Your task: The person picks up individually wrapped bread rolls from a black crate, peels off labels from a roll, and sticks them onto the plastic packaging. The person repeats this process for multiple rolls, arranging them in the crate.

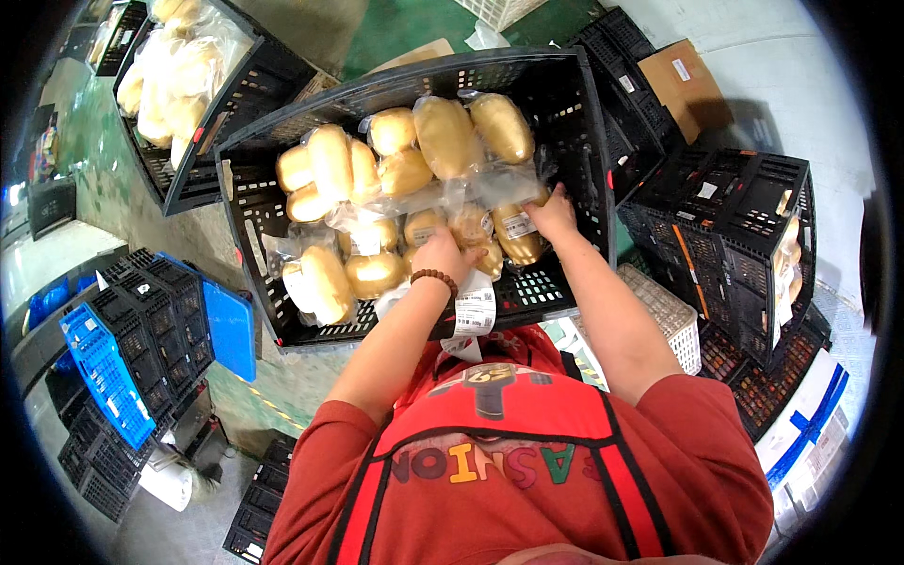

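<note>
A large black plastic crate [417,67] stands before me, holding two rows of potatoes in clear plastic bags. My right hand [553,215] grips the right side of a labelled potato bag [520,236] in the near row. My left hand [443,258], with a beaded bracelet [434,277] at the wrist, rests over the middle of that row. Its fingertips are hard to make out, and whether it holds a bag is unclear. Below it, a strip of printed labels [474,311] hangs at the crate's near edge. The far-row bags [445,138] show no labels on top.
Another black crate [233,116] with bagged potatoes stands at the upper left. Stacked black crates [720,191] rise at the right, near a white basket [681,328]. A blue crate [106,374] and a blue lid [229,328] are at the left. A cardboard box [685,88] sits behind.
</note>
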The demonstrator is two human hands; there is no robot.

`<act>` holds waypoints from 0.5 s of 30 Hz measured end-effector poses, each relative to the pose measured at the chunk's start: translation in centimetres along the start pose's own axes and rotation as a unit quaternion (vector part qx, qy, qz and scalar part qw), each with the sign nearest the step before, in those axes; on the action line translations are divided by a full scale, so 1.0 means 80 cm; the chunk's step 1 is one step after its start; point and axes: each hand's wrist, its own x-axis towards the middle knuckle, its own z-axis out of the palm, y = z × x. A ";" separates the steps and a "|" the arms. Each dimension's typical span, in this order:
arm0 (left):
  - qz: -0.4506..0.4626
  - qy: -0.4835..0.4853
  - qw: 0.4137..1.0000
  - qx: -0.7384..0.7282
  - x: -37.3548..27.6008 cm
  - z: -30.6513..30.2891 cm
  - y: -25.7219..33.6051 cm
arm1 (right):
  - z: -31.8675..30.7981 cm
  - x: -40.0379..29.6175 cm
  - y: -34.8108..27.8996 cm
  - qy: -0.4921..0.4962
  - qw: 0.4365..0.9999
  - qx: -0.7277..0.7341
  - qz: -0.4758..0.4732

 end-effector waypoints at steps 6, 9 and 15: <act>-0.029 -0.076 0.996 -0.033 0.017 -0.008 0.011 | -0.004 0.007 -0.002 -0.017 0.999 0.041 -0.004; -0.019 -0.045 0.998 -0.045 0.019 0.003 0.003 | -0.016 -0.004 -0.005 -0.007 0.998 0.070 -0.006; -0.032 -0.022 0.995 -0.090 0.013 0.005 0.002 | -0.053 -0.074 -0.024 0.059 0.994 -0.071 -0.051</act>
